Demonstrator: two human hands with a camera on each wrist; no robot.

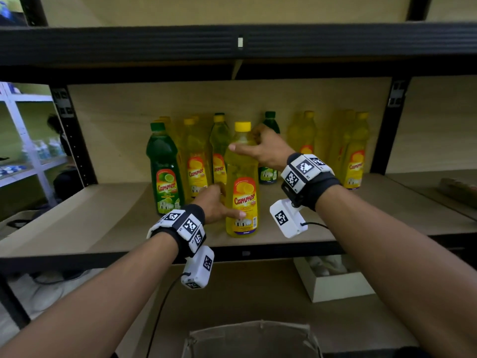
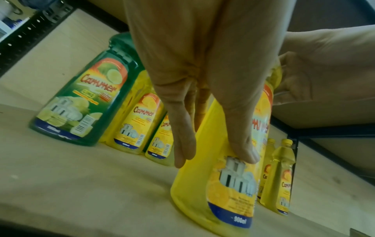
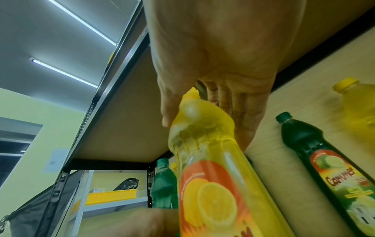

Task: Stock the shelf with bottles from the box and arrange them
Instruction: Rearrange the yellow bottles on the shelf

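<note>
Now a yellow bottle (image 1: 242, 184) stands upright near the shelf (image 1: 77, 223) front edge, apart from the row behind; right hand (image 1: 265, 148) fingers curl round its shoulder, left hand (image 1: 216, 205) fingers pinch its lower body; next, likely sliding it back into line; only the head view shows the box (image 1: 253, 339) below.

Green walls (image 3: 58, 115), white ceiling light strips (image 3: 65, 73), a pale metal rack (image 1: 23, 130) at left.
</note>
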